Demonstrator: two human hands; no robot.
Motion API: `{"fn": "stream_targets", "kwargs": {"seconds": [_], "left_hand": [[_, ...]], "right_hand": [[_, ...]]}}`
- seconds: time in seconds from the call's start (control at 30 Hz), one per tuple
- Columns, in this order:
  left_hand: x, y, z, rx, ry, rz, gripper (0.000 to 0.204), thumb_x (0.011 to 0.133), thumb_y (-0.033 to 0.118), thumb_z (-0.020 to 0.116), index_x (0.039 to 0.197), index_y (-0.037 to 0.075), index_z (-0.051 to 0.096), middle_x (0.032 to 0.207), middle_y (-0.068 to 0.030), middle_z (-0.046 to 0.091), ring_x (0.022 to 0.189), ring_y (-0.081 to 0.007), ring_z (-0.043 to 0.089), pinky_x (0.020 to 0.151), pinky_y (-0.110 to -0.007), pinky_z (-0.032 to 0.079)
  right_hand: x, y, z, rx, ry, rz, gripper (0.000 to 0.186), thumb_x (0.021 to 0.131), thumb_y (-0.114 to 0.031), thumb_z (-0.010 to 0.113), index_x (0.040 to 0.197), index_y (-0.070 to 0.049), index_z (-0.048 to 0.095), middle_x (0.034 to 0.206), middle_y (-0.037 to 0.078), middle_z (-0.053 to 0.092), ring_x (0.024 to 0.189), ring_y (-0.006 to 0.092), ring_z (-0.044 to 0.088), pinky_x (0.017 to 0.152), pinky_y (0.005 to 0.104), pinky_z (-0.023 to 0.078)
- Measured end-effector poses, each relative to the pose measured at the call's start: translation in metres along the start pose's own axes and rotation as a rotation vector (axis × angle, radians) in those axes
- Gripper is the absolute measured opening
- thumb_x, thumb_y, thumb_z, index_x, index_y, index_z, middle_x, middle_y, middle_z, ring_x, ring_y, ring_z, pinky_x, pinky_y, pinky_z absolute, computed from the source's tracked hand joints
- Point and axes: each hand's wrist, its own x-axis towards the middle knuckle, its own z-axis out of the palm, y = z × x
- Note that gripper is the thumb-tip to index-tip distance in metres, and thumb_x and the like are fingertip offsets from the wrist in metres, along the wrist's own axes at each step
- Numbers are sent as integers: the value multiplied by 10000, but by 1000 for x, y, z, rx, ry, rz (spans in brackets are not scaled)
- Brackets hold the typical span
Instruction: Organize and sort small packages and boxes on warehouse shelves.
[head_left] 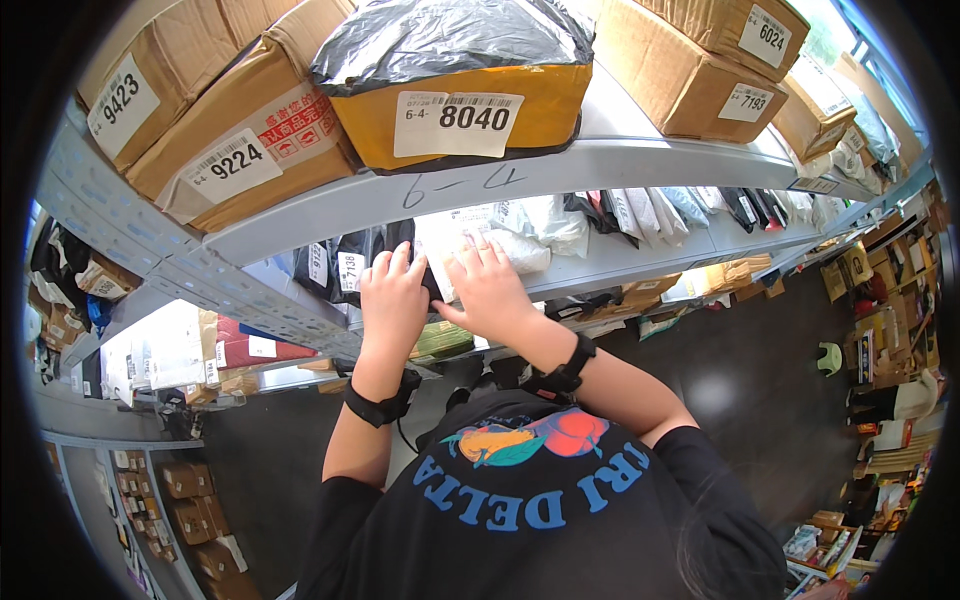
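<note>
Head view, and my two hands are reaching in at the shelving's middle level! Up top, the grey upper shelf (380, 208) is carrying brown cartons (690, 75) toward both ends, and a black-and-yellow parcel (460, 115) is sitting between them, right above my fingers. Below it, the middle shelf (660, 262) is holding a packed row of soft mailers (650, 210), white, grey and black, many of them standing on edge and leaning together. Farther down on the left, a red parcel (262, 347) is lying among pale packages.

Now to the white parcel (434, 262): it is sitting near the front of that middle shelf, between my hands, showing a pale, flat, slightly glossy face. Black packages (345, 255) are crowding its left side; a puffy white bag (522, 252) is bulging on its right. My right hand (490, 290) is lying open over it, fingers spreading, thumb pointing left. My left hand (393, 300) is stretching its fingers over the black wrapping beside it; whether it is gripping anything, I cannot tell.

The upper shelf's lip is running just beyond my fingertips, neighbours are pressing close on both sides, and behind the shelf front the dark floor (710, 370) is opening wide toward my right.
</note>
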Motion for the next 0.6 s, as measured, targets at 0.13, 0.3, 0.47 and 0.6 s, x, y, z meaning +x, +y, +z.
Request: {"fn": "stream_targets", "kwargs": {"seconds": [0.13,0.3,0.47,0.6], "left_hand": [[-3,-1,-5,-32,41,-26,440,730,67,597,1170,64,620,1232,-116,600,1116,-291,547,887,-431,451],[4,27,-27,-274,174,-99,464,777,76,618,1240,92,588,1211,-113,596,1139,-282,539,956,-419,410],[15,58,-11,-149,48,197,516,806,134,657,1309,133,539,1279,-106,567,1196,-277,524,1006,-437,384],[24,52,11,3,7,229,497,834,129,634,1320,161,537,1320,-85,554,1242,-278,505,1030,-445,371]], "right_hand": [[1,32,-27,319,91,74,497,858,-270,607,1269,-5,518,1230,240,533,1170,400,489,987,495,388],[-24,105,-15,234,-79,398,561,814,-144,563,1346,-25,430,1338,255,443,1172,417,467,1025,491,361],[-27,132,-1,-17,-100,310,566,778,-154,588,1323,-63,463,1177,229,512,1123,399,495,972,514,384],[-21,146,4,118,-266,499,446,846,-205,608,1286,-148,565,1164,196,590,1079,381,554,907,463,458]]}}
